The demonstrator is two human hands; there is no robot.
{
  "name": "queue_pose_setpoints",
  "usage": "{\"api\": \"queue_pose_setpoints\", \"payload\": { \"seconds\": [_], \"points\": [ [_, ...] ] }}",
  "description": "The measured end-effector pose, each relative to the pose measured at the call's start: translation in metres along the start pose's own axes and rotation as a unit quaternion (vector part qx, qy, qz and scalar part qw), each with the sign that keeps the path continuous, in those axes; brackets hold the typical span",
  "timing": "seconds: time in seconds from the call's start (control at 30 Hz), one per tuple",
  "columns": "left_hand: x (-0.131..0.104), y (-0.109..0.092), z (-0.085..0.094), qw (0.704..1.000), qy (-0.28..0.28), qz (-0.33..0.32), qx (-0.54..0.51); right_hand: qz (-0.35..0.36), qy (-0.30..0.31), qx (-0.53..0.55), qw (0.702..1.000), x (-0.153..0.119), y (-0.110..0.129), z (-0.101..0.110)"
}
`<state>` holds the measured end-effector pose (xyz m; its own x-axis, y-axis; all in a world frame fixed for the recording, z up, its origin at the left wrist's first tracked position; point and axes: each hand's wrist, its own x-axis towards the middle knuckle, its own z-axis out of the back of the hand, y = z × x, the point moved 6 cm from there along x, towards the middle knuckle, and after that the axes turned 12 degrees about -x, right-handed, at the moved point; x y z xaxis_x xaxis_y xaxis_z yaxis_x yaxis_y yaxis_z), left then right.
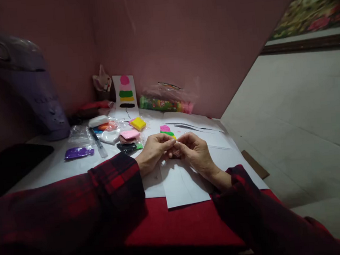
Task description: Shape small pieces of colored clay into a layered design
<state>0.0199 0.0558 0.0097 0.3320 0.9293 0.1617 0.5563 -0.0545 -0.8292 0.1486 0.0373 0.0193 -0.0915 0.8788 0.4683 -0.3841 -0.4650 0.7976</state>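
My left hand (155,150) and my right hand (196,153) meet over a white sheet of paper (187,191), thumbs and forefingers pinched together. Whatever lies between the fingertips is too small or hidden to make out. Just below them a textured brown patch (176,154) shows on the paper, partly covered by the fingers. Beyond the hands, the sheet carries a pink patch (164,128) and a green band (167,133), with a bit of yellow at the fingertips. A small white bit (163,163) is by my left fingers.
Left of my hands lie a purple packet (78,153), a pen-like tool (98,142), a yellow packet (138,123) and a black packet (126,148). A card with coloured bands (128,115) leans at the wall. A purple bottle (47,100) stands left; thin dark strips (189,127) lie right.
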Motion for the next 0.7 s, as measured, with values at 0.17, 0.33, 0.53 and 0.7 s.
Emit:
{"api": "queue_pose_setpoints", "payload": {
  "seconds": [0.17,0.33,0.53,0.7],
  "points": [
    [-0.001,-0.006,0.008,0.996,-0.077,-0.044,-0.013,0.003,-0.028,-0.011,1.000,0.001,0.003,0.003],
    [-0.001,-0.014,0.019,0.987,-0.138,-0.078,-0.016,-0.015,-0.080,0.008,0.997,0.005,0.003,0.011],
    [-0.004,-0.009,0.005,0.998,-0.046,-0.029,-0.010,-0.016,-0.004,0.044,0.999,0.002,0.005,0.000],
    [-0.007,-0.009,0.002,0.999,-0.035,-0.024,0.022,0.003,0.000,0.002,1.000,-0.004,0.004,-0.002]
  ]
}}
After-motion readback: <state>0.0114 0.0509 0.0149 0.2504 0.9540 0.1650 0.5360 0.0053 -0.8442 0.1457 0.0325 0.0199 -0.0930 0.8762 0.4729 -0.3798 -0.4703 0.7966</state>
